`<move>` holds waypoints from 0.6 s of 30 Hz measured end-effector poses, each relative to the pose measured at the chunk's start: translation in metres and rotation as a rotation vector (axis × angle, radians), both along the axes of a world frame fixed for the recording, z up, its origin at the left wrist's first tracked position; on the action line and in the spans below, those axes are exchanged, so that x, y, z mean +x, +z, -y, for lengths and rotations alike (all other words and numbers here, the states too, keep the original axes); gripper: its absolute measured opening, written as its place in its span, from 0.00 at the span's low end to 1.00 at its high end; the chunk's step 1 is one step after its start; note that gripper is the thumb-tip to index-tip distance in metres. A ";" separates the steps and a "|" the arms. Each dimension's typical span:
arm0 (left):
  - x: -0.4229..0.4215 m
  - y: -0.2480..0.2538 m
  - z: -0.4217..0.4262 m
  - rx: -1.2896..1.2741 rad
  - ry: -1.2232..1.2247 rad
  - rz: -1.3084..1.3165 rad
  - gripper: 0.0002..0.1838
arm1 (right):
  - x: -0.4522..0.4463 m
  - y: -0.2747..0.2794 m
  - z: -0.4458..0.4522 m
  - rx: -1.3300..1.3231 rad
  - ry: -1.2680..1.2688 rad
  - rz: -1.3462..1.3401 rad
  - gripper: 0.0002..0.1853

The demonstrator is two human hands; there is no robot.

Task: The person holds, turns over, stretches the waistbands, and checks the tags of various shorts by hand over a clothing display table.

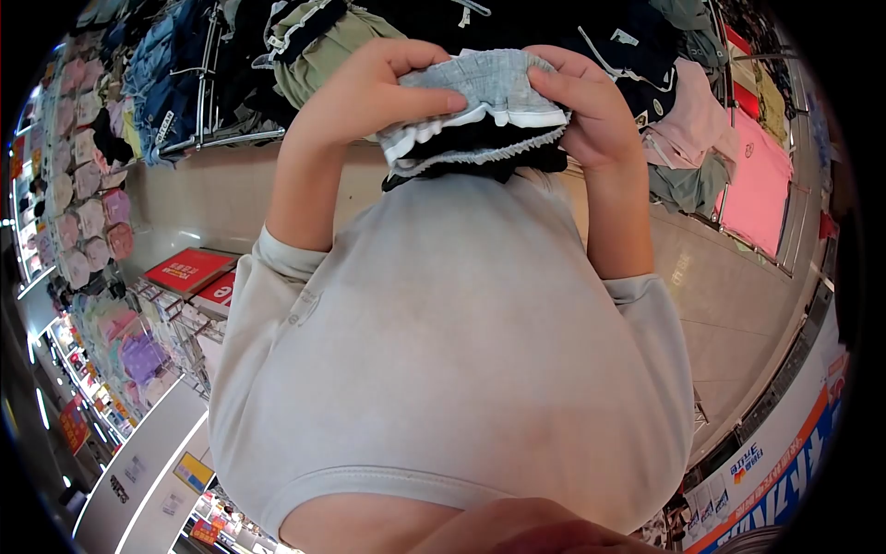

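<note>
Both hands grip elastic-waist bottoms up in front of my chest. The light grey gathered waistband faces me, with a white trim edge and black fabric below and inside it. On the left side my left hand pinches the band, thumb lying across the grey front and fingers behind. At the other end my right hand holds the band with its thumb on the front; its other fingers are partly hidden behind the cloth. The legs of the garment are folded or out of sight, so their length does not show.
Piled clothes, including olive green pants and dark garments, lie on a rack beyond my hands. Metal rails edge it. A pink shirt hangs at right, denim at left. Red sign boxes stand lower left.
</note>
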State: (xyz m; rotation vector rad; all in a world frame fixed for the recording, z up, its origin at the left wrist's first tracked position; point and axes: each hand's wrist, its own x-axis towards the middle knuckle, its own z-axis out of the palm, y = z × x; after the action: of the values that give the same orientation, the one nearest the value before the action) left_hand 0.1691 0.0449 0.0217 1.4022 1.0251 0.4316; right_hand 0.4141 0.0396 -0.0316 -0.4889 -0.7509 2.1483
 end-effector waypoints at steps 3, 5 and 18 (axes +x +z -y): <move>-0.010 -0.004 0.002 -0.067 0.070 0.181 0.09 | 0.001 0.000 -0.001 0.118 -0.017 0.150 0.16; -0.021 -0.013 -0.002 -0.079 0.085 0.233 0.09 | 0.001 -0.002 -0.001 0.227 -0.067 0.286 0.18; -0.028 -0.006 -0.003 -0.010 0.296 0.292 0.12 | -0.001 -0.027 -0.003 0.713 -0.374 1.156 0.15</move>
State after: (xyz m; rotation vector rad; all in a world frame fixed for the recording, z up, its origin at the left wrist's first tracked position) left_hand 0.1416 0.0475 0.0161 1.1390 0.9924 0.8230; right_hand 0.4133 0.0425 -0.0582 -1.3413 -1.7611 0.9780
